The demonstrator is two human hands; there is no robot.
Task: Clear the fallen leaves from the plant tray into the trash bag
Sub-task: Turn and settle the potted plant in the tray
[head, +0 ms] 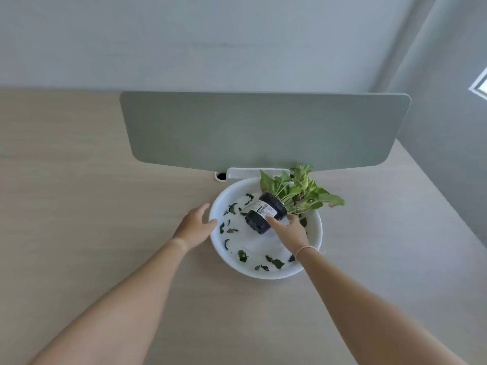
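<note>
A round white plant tray (315, 234) sits on the desk, with several dark fallen leaves (274, 262) scattered across its floor. A black plant pot (261, 216) with a white label is tipped far to the right inside the tray, its green foliage (303, 193) hanging over the far right rim. My right hand (288, 229) grips the pot's side near its rim. My left hand (196, 223) rests against the tray's left rim, fingers spread. No trash bag is in view.
The tray stands on a light wooden desk (92, 206). A grey-green divider panel (263, 130) rises right behind it on a white bracket (245, 172), with a cable hole (220, 176) to the left. The desk's right edge (434, 191) runs diagonally.
</note>
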